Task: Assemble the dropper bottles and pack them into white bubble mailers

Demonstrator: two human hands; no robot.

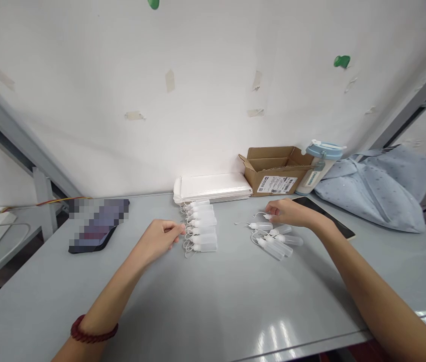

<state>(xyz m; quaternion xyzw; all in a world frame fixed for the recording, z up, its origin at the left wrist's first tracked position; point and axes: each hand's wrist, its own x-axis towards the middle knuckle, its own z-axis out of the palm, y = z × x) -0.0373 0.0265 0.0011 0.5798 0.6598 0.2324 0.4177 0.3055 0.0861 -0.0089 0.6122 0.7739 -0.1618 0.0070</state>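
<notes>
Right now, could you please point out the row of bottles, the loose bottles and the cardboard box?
row of bottles (205,221): head view, a middle bottle's body.
loose bottles (281,247): head view, one bottle's body.
cardboard box (258,178): head view, its front wall.

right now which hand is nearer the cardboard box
Right. The right hand sits in front of the cardboard box; the left hand is farther left, at the bottle row.

On grey table (213,311): row of small bottles (202,227) at centre, loose bottles (279,242) right, white trays (213,188) and cardboard box (275,173) behind, dark pouch (96,226) left.
</notes>
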